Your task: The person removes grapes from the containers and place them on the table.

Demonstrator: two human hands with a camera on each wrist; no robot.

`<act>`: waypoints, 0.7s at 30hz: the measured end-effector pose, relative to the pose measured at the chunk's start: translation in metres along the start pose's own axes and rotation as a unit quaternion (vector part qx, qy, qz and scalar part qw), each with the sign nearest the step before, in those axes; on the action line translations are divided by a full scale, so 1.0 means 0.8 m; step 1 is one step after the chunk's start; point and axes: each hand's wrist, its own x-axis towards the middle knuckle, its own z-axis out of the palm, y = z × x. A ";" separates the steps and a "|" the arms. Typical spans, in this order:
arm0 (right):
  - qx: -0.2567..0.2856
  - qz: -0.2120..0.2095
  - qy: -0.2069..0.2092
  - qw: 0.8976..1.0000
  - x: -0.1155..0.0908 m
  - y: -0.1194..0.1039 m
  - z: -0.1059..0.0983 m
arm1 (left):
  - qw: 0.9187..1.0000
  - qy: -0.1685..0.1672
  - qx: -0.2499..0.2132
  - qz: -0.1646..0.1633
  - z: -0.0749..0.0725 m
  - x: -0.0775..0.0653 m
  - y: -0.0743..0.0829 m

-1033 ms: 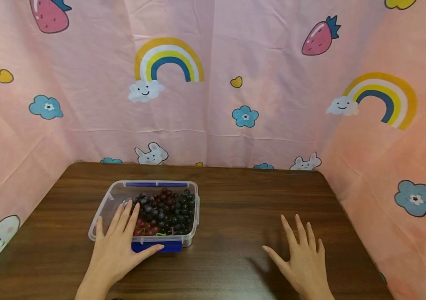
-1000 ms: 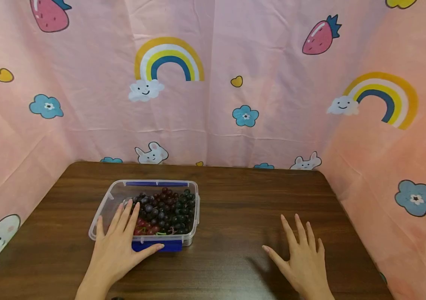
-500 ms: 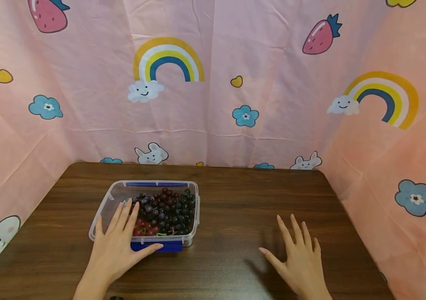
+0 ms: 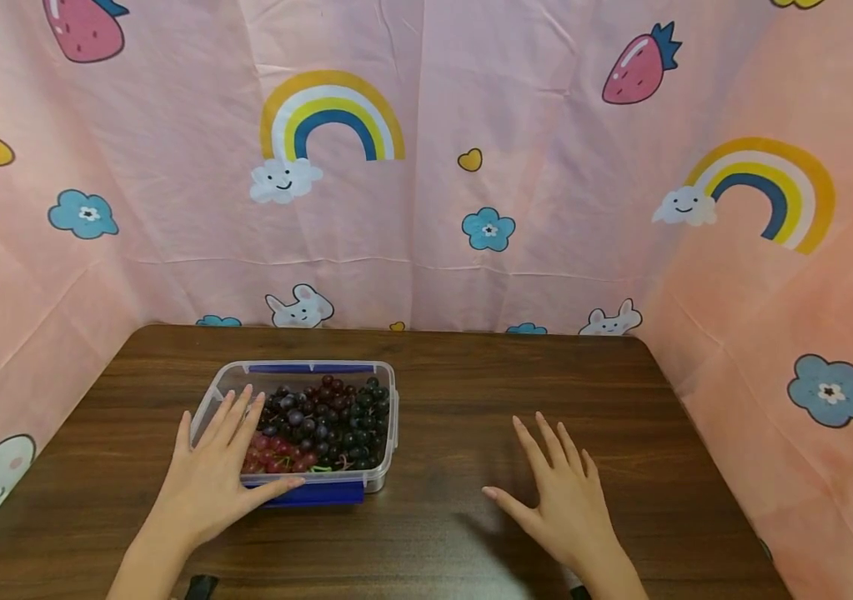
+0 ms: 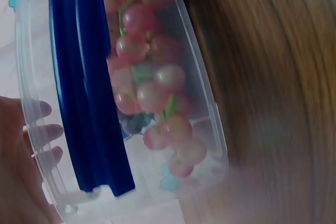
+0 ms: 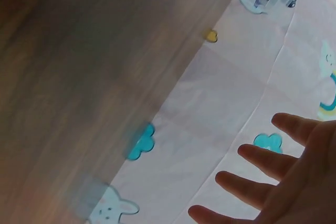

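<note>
In the head view we see a clear box standing on the brown table, with dark grapes filling its middle and right side and red grapes near its front wall. Our left hand is over the box's front left part, fingers extended and spread, thumb beside the blue latch on its front; it grips nothing, and we cannot tell whether it touches the box. Our right hand is well apart, to the right of the box, its fingers also spread and holding nothing. Beyond the box hangs a pink printed curtain. In the left wrist view we find pale red grapes with green stems behind the box's clear wall, and several fingertips showing through its rim. In the right wrist view our extended fingers stand apart from the box, whose corner shows at the top with dark grapes inside.
</note>
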 end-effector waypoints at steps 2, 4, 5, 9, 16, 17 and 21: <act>0.011 -0.013 -0.003 1.000 0.005 -0.005 0.002 | 1.000 -0.005 0.000 0.005 -0.001 0.002 -0.007; 0.018 -0.024 -0.008 1.000 0.011 -0.010 0.004 | 1.000 -0.011 0.001 0.006 -0.002 0.004 -0.013; 0.021 -0.028 -0.012 0.999 0.014 -0.012 0.005 | 1.000 -0.013 0.000 0.008 -0.003 0.005 -0.016; 0.026 -0.047 -0.022 0.998 0.028 -0.021 0.008 | 1.000 -0.026 -0.002 0.011 -0.006 0.009 -0.026; 0.032 -0.091 -0.025 0.995 0.052 -0.040 0.011 | 0.999 -0.025 -0.011 0.020 -0.008 0.009 -0.045; 0.033 -0.096 -0.029 0.994 0.056 -0.043 0.011 | 0.999 -0.022 -0.015 0.021 -0.008 0.009 -0.048; 0.048 -0.113 -0.047 0.991 0.069 -0.058 0.013 | 0.999 -0.024 -0.020 0.023 -0.007 0.006 -0.061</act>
